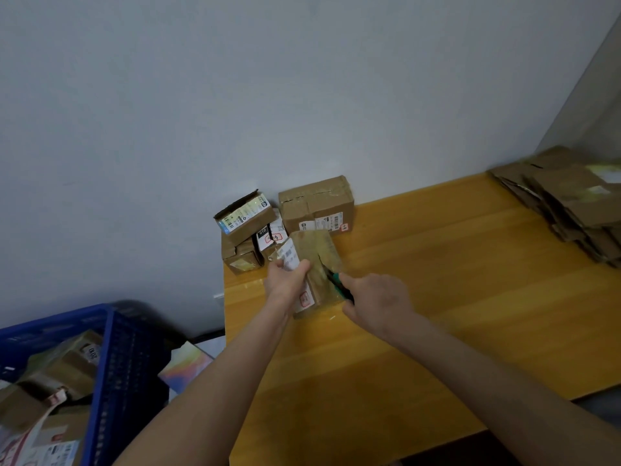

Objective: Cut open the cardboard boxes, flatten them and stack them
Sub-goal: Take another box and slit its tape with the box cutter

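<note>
Near the tabletop's (pixel 453 297) left edge, the left hand (pixel 285 280) grasps a taped box (pixel 319 253) by its side. The right hand (pixel 376 301) is clenched around a green cutter (pixel 334 280) (tip against the box). More boxes (pixel 316 203) sit in the far left corner, and flattened cardboard (pixel 571 203) is stacked in the far right.
</note>
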The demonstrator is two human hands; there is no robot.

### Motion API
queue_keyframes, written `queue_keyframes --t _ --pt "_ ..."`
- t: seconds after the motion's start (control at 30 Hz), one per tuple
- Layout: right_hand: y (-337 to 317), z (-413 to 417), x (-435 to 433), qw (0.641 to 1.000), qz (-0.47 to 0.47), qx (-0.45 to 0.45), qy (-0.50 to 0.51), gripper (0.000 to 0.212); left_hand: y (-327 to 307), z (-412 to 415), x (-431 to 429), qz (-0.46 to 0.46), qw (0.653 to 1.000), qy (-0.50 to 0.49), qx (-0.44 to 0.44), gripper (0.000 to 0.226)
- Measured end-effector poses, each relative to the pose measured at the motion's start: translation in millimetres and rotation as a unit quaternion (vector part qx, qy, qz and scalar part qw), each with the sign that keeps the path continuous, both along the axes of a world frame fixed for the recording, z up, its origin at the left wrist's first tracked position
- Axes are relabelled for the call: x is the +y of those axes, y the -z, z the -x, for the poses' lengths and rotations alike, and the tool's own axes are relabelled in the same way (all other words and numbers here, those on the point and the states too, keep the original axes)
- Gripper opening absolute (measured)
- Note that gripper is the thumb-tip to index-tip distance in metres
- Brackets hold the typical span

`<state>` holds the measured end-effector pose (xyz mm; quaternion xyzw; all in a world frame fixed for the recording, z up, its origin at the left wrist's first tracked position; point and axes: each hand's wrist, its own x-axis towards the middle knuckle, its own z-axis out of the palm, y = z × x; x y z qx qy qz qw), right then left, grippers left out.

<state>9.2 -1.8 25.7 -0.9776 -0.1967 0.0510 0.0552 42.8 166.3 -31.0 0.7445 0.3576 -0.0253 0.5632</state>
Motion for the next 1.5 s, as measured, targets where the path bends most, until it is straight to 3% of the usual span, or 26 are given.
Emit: queue_keyframes --t 0.07,0.3,0.43,0.5,0.63,0.7,0.77,0.83,0.9,1.07,1.17,1.23,1.37,1.43,1.5 --pt "2.3 3.8 -3.1 1.000 -0.012 -0.005 0.003 0.038 -1.4 -4.4 2.3 -0.025 0.999 0.021 -0.011 0.074" --pt "4.2 -1.1 -11.9 0.999 -0.019 0.034 -0.014 0.041 7.9 -2.7 16.4 0.062 0.997 -0.055 -0.012 0.075" --pt "28.5 5.8 -31.8 0.974 -0.184 0.094 0.090 0.043 14.8 8.5 16.1 0.178 0.979 -0.093 0.021 0.052" --pt "47.8 3.6 -36.0 0.913 -0.311 0.163 0.210 0.031 21.9 14.9 14.9 0.215 0.971 -0.097 0.029 0.046" --pt "80.8 8.3 -21.6 0.711 -0.491 0.345 0.367 0.038 41.9 33.7 -6.7 0.257 0.960 -0.045 0.101 0.034" --pt "93.2 10.4 -9.4 0.673 -0.501 0.371 0.398 0.041 53.1 41.0 -13.2 0.263 0.956 -0.020 0.128 0.042" --pt "101.7 10.4 -0.2 0.658 -0.504 0.365 0.424 0.043 61.1 42.4 -4.8 0.176 0.977 -0.002 0.124 0.065" --pt "106.6 8.7 4.6 0.650 -0.512 0.351 0.438 0.043 59.0 37.9 11.6 0.015 0.993 0.051 0.108 0.088" --pt "108.8 6.0 6.9 0.655 -0.512 0.340 0.440 0.042 53.1 30.7 24.4 -0.096 0.984 0.132 0.074 0.092" --pt "104.1 -10.9 13.6 0.678 -0.495 0.349 0.417 0.044 54.4 31.0 33.3 -0.205 0.938 0.264 0.088 0.078" --pt "98.9 -25.8 16.9 0.692 -0.489 0.362 0.389 0.041 53.0 38.3 38.0 -0.257 0.921 0.277 0.089 0.093" --pt "97.7 -31.6 17.2 0.697 -0.484 0.366 0.382 0.039 48.4 36.1 37.1 -0.352 0.870 0.343 0.036 0.109" --pt "97.0 -33.8 14.1 0.686 -0.488 0.378 0.386 0.033 44.4 19.6 12.8 -0.469 0.704 0.533 0.025 0.122" --pt "96.1 -32.8 9.4 0.681 -0.493 0.372 0.394 0.023 45.1 11.8 1.0 -0.497 0.669 0.551 0.039 0.116" --pt "95.5 -28.2 0.5 0.691 -0.480 0.365 0.398 0.014 44.9 5.9 -3.6 -0.511 0.665 0.543 0.047 0.110"
